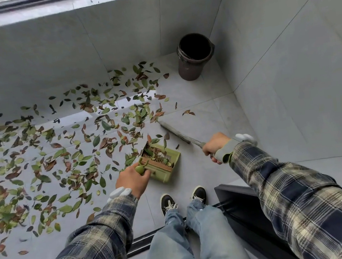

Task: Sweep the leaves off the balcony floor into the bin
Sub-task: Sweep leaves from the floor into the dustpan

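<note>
Grey tiles cover the balcony floor [201,104], shut in by a tiled wall [48,47] ahead and another on the right; the two meet in the far right corner.

The left hand [133,181] has its fingers [144,174] curled round the knobbed grip of a green dustpan [165,164]. The pan sits on the floor just ahead of the shoes [168,202], its mouth facing the litter, with a few leaves already inside. The right hand [215,145] has its fingers [208,150] wrapped tight round the broom [177,134], whose grey head is blurred. It lies low just right of the pan and slants away toward the far left. Whether the head touches the tiles cannot be told.

Leaves [41,166], green and brown, are strewn over the left and middle of the floor, from the foot of the far wall back toward the near edge, thickest at the far left. Their right edge ends about at the broom head; two lie alone [188,112] beyond it.

The bin [195,61], dark brown, stands upright with its mouth open in the far corner, near both walls and well apart from the pan. Bare tiles run between broom and bin and along the right wall. A dark door track [235,203] bounds the floor beside and behind the feet.
</note>
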The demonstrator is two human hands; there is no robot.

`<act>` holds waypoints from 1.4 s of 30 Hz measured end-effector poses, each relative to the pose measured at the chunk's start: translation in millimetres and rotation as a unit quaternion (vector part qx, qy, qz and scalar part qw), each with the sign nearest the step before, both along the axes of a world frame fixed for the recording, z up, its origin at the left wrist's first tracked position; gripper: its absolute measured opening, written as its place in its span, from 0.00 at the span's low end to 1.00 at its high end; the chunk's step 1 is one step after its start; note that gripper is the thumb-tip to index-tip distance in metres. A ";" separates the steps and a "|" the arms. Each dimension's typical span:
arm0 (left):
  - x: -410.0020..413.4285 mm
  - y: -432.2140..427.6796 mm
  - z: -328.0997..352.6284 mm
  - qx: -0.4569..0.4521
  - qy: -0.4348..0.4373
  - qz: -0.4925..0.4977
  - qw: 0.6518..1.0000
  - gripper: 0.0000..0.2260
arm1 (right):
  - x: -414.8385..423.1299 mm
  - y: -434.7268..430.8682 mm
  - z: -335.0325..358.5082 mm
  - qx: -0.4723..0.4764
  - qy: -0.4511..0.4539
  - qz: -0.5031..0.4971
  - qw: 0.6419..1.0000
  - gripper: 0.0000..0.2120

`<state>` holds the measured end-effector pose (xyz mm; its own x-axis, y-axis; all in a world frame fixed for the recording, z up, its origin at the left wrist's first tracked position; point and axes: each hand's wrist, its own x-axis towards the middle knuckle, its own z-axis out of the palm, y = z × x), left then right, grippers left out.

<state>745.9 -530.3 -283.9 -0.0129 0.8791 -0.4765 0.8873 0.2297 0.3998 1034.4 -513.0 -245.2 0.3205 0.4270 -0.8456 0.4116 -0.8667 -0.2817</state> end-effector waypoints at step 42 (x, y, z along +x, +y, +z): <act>5.1 -22.9 -8.6 0.007 -0.011 0.069 0.998 0.09 | -64.0 11.0 -7.1 -0.082 -0.080 0.292 0.949 0.11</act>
<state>751.0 -553.2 -292.5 -0.1242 0.8764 -0.4653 0.8387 0.3433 0.4227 970.4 -502.1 -252.4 0.1995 0.4379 -0.8766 0.8621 -0.5037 -0.0554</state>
